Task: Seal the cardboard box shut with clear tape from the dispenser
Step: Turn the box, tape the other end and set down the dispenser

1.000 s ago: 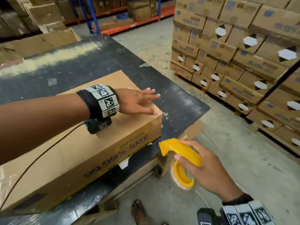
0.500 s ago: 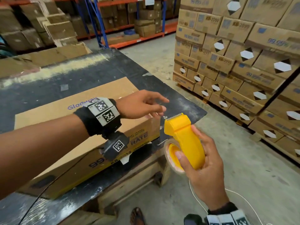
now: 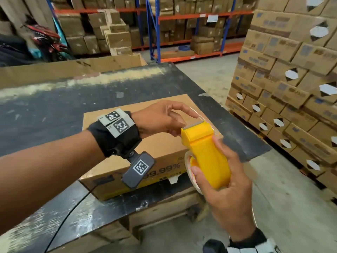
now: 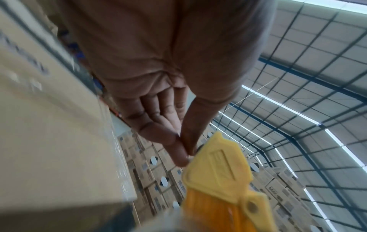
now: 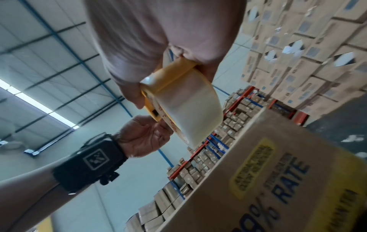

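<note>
A shut cardboard box (image 3: 160,148) printed "99.99%" lies near the right end of a black table (image 3: 54,110). My right hand (image 3: 228,189) grips a yellow tape dispenser (image 3: 206,154) just above the box's right corner, toothed blade end up. Its clear tape roll (image 3: 189,167) shows under my thumb. My left hand (image 3: 175,123) hovers over the box top, thumb and forefinger pinched together at the blade on the clear tape end. In the left wrist view the fingertips (image 4: 184,150) meet against the dispenser (image 4: 216,169). The right wrist view shows the tape roll (image 5: 190,106) above the box (image 5: 278,180).
Pallets of stacked cartons (image 3: 291,88) stand close on the right across a strip of concrete floor (image 3: 273,198). A large open carton (image 3: 73,70) sits behind the table, with blue-and-orange racks (image 3: 182,33) beyond. A black cable (image 3: 73,216) trails from my left wrist camera.
My right hand raised the dispenser from below the table edge up to the box's corner. My left hand lifted off the box top and brought its fingers to the blade end.
</note>
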